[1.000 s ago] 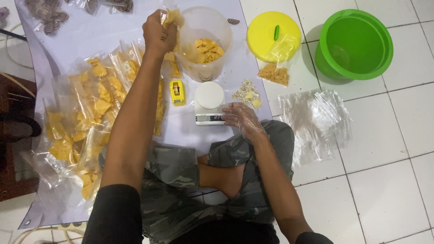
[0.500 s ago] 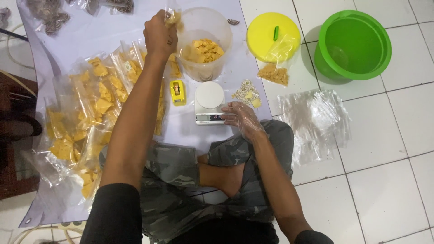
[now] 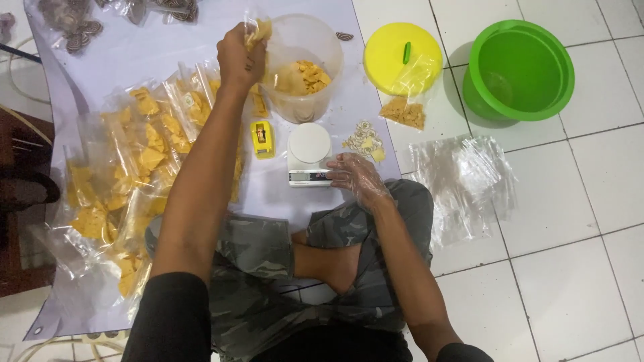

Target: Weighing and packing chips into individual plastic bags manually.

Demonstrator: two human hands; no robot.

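Person seated cross-legged on a tiled floor, a pale sheet spread in front as the work surface.

Left hand: raised at the far side, clenched around the neck of a small clear bag of yellow chips, held just left of the rim of the clear tub. Bag is off the sheet, in the air.

Right hand: wears a thin clear glove, fingers loose and spread, resting against the near right corner of the white kitchen scale. It grips nothing. Scale platform is bare.

Done, as it looks: a large heap of filled chip bags lies along the left of the sheet, overlapping one another. One more part-filled bag lies by the yellow lid, far right of the scale.

Left, as it looks: the tub holds chips only in its lower part, so stock is running down but not gone. A thick stack of empty clear bags sits on the tiles to the right.

Judgement: well along, with some bagging still ahead.

Also present: small yellow tool just left of the scale; little pile of round labels just right of it; green basin far right, contents not visible.
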